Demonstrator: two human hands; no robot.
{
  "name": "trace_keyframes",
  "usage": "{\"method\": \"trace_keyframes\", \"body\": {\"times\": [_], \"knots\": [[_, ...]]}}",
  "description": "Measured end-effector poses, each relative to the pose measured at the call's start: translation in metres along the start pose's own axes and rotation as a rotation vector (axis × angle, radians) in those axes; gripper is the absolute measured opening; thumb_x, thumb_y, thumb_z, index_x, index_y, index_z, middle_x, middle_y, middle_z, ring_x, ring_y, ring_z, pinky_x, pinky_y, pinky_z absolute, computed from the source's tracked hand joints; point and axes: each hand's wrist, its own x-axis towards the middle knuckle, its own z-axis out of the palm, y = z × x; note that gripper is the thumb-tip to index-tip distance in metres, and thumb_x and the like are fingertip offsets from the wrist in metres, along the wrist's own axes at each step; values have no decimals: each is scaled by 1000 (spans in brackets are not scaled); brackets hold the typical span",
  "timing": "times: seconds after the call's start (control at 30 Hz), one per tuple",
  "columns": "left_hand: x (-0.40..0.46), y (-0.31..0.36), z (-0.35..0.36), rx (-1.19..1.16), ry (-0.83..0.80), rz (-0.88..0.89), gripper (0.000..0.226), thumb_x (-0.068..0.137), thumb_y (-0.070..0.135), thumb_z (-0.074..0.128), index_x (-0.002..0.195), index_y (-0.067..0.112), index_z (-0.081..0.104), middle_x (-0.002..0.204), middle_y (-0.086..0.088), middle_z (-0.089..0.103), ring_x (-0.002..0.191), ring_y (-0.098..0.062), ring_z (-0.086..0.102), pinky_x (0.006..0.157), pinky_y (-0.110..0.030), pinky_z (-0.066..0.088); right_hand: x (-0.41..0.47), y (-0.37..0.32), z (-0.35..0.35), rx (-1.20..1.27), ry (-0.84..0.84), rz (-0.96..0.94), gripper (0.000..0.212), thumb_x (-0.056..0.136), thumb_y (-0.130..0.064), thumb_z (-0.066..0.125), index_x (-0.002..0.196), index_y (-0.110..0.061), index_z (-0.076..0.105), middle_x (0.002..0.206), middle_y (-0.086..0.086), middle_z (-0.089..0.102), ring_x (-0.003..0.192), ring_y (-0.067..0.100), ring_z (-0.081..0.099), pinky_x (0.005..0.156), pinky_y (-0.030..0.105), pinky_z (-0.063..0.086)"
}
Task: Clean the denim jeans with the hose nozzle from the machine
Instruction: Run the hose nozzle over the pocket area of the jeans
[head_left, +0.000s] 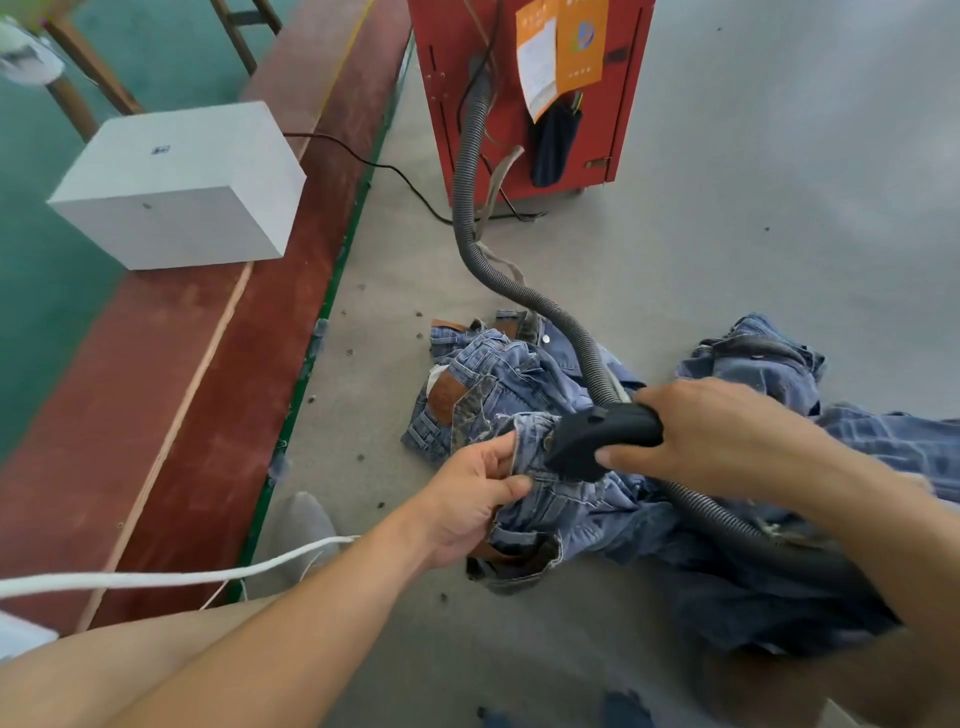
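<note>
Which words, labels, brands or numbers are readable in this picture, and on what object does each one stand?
No text can be read with certainty.
Orange leaflets on the red machine: printed lines and a round logo, too blurred to read.
White box: small dark mark on top, too small to read.
Brown patch on the denim jeans: no legible brand.

Red machine (530, 93): top cut off by the upper edge. Orange label (563, 47): print too small to be read. Hose nozzle (597, 441): mouth hidden against denim jeans (561, 499). Right hand (727, 436): palm concealed behind nozzle. White cord (156, 577): cut off at left edge.
</note>
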Motion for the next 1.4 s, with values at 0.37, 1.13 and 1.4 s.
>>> {"method": "trace_keyframes", "body": {"times": [0.37,1.13,1.4], "knots": [[2,6,1,161,-19,-9,52,93,-22,53,129,12,66,112,-9,77,98,-17,73,78,-24,55,7,5,-5,204,-92,19,38,81,-77,63,80,-39,63,63,-27,66,48,-2,62,42,15,39],[6,-21,-4,116,190,-203,34,102,-1,55,130,15,66,115,-8,77,108,-27,73,95,-45,59,9,28,-3,4,1,-16,43,75,-81,58,81,-39,55,65,-13,64,59,0,59,55,23,43],[2,-33,4,476,66,-68,43,104,12,58,145,26,59,143,12,62,136,-11,54,117,-41,42,18,-11,13,82,83,-40,39,84,-75,61,87,-37,54,71,-12,63,61,2,60,55,25,46]]}}
